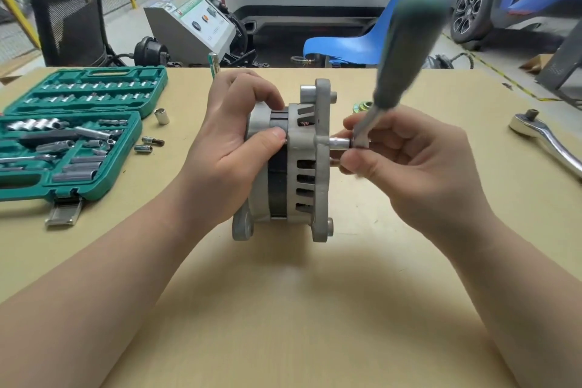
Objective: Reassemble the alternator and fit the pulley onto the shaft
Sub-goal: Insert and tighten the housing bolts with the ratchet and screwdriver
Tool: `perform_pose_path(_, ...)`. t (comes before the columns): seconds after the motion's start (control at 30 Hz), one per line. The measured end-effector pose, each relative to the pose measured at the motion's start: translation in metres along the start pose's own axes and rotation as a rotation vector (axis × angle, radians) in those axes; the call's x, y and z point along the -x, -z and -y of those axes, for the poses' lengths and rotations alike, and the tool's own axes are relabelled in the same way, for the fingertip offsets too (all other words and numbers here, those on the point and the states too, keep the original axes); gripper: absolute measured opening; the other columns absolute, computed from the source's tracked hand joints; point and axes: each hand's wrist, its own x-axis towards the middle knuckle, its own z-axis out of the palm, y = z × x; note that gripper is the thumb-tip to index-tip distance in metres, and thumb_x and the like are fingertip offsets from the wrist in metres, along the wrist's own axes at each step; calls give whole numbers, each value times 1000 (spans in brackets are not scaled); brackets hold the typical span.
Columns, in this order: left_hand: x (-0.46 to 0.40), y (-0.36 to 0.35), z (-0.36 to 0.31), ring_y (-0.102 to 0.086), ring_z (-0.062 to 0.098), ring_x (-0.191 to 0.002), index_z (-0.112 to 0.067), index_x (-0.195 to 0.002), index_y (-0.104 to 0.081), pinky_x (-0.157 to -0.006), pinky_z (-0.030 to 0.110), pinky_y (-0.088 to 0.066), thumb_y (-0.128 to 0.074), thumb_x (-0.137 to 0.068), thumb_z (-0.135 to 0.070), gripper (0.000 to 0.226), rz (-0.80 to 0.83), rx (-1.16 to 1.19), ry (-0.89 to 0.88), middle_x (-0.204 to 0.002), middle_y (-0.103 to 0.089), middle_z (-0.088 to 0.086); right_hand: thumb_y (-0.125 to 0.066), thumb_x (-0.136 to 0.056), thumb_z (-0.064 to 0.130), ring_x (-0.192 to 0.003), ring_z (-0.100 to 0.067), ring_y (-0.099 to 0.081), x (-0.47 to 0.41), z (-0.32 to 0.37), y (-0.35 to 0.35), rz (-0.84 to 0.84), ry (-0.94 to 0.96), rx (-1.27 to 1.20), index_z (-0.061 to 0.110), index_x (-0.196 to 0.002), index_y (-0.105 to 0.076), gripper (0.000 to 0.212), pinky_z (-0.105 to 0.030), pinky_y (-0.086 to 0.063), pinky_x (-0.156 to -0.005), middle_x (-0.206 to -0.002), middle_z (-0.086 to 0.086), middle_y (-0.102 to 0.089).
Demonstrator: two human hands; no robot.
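The grey alternator (307, 167) stands on edge in the middle of the table. My left hand (242, 142) grips its rear housing, thumb on the seam. My right hand (406, 154) pinches the head of a small ratchet (362, 132) whose socket (340, 144) sits on a bolt at the front housing. The ratchet's dark green handle (409, 38) sticks up and is blurred. A yellowish pulley-like part (362, 106) lies behind the ratchet, partly hidden.
An open green socket case (75, 132) lies at the left, with loose sockets (162, 115) and bits (148, 144) beside it. A large chrome ratchet (544, 138) lies at the right edge. A blue chair (362, 44) stands behind the table.
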Motion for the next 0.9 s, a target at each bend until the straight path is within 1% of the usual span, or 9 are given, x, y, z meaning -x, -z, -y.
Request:
perform_pose_path(0.1, 0, 1, -1, -47, 9, -119, -27, -111, -53, -105, 20, -36, -57, -85, -23, 26, 10, 26, -24, -120, -45, -7, -80, -91, 16, -82, -23, -79, -2, 2, -4, -30, -18, 23, 23, -101, -76, 13, -28, -62, -71, -91, 2, -82)
perform_pose_path(0.2, 0, 0, -2, -47, 10, -120, -32, -110, -52, -107, 25, -36, -58, -85, -15, 31, 7, 21, -27, -120, -45, -9, -80, -90, 26, -72, -9, -73, -2, 7, -5, -61, 11, 34, 28, -97, -79, 8, -16, -58, -70, -83, 8, -79)
perform_pose_path(0.27, 0, -1, -2, -47, 11, -120, -32, -110, -52, -107, 26, -36, -59, -87, -14, 30, 2, 8, -25, -120, -45, -5, -81, -93, 30, -65, -22, -65, -3, 6, -3, -70, -13, 79, 37, -91, -82, 7, -17, -53, -63, -77, -6, -74)
perform_pose_path(0.33, 0, 0, -2, -47, 11, -120, -33, -110, -51, -108, 25, -35, -58, -88, -13, 31, -2, -11, -35, -121, -45, -3, -76, -95, 39, -64, -29, -57, -5, -1, 0, -51, -63, 155, 37, -84, -81, 12, -29, -48, -57, -72, -13, -67)
perform_pose_path(0.43, 0, 1, -2, -47, 12, -119, -38, -109, -50, -108, 28, -36, -58, -88, -14, 33, 1, -23, -32, -122, -46, -1, -68, -98, 44, -65, -12, -59, -6, -6, 4, -31, -102, 163, 29, -92, -78, 20, -25, -46, -60, -74, -8, -68)
perform_pose_path(0.53, -1, 1, -2, -48, 14, -120, -39, -109, -50, -109, 34, -38, -59, -88, -15, 33, 2, -22, -28, -123, -47, 1, -69, -99, 39, -69, -28, -60, -6, -7, 10, 13, -59, 194, 25, -99, -78, 16, -39, -48, -59, -81, -14, -70)
perform_pose_path(0.6, -1, 1, -1, -47, 13, -120, -39, -109, -50, -110, 33, -37, -59, -88, -16, 32, 3, -22, -26, -122, -46, -1, -76, -95, 27, -73, -21, -67, -6, -6, 15, 49, -8, 122, 30, -96, -83, 8, -33, -55, -63, -88, -12, -75)
perform_pose_path(0.77, -1, 1, 0, -47, 11, -120, -38, -108, -51, -109, 30, -37, -59, -87, -18, 30, -1, -6, -10, -122, -46, -3, -90, -78, -1, -94, -29, -74, -5, -9, 20, 36, 189, 219, 13, -113, -75, 41, -49, -63, -82, -101, -5, -78)
perform_pose_path(0.9, -1, 0, -2, -47, 13, -117, -35, -107, -50, -108, 34, -38, -58, -87, -14, 30, -4, 13, -2, -121, -46, 2, -92, -79, 6, -86, -30, -73, -4, -9, 21, 37, 315, 405, 3, -107, -78, 31, -42, -61, -77, -99, -12, -76)
